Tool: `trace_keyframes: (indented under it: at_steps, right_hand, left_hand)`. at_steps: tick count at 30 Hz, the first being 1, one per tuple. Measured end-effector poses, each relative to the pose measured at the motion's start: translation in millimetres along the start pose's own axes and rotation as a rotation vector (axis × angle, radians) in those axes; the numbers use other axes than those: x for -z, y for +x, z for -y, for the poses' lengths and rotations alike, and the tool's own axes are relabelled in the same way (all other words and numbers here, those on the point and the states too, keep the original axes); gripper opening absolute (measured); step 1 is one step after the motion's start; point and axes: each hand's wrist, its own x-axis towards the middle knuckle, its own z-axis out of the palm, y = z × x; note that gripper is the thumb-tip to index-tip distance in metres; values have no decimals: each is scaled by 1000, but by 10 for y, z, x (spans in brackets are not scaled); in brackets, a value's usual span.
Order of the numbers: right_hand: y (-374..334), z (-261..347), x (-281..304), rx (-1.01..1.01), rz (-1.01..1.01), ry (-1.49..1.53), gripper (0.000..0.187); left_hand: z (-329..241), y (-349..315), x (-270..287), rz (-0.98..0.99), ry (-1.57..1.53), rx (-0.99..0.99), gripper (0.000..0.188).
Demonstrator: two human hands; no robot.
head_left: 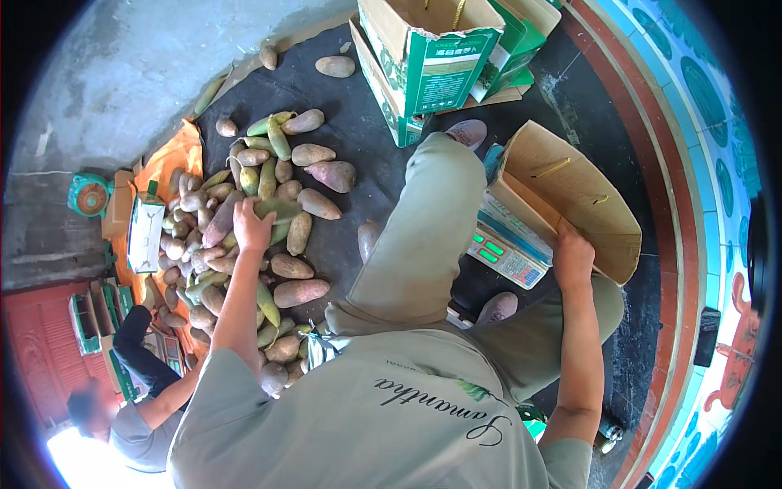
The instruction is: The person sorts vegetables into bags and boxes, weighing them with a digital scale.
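A green corn cob [275, 209] atop the heap of sweet potatoes [244, 244] on the floor is gripped by the left hand [251, 226]; the cardboard box [570, 196] over the scale [505, 248] is held by the right hand [573, 257]. Picking appears underway; lifting toward the box would follow.

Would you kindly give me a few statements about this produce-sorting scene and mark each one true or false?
1. The left hand rests on the pile of sweet potatoes. True.
2. The right hand holds a knife. False: it grips the flap of an open cardboard box.
3. The cardboard box sits on a weighing scale with a lit green display. True.
4. The sweet potatoes lie in a plastic crate. False: they lie loose on the dark ground, partly on an orange sheet.
5. Green-and-white cartons stand beyond the person's knee. True.
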Motion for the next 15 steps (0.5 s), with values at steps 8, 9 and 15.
trace_keyframes:
  at_steps: [8, 9, 15]
  right_hand:
    - [40, -108, -181, 73, -113, 44, 8]
    - [51, -104, -181, 100, -126, 63, 8]
    - [50, -92, -177, 94, -131, 118, 5]
  left_hand:
    - [-1400, 171, 979, -385, -464, -243, 42]
    - [-1556, 174, 1050, -385, -584, -250, 43]
    - [-2610, 54, 1214, -174, -1082, -329, 42]
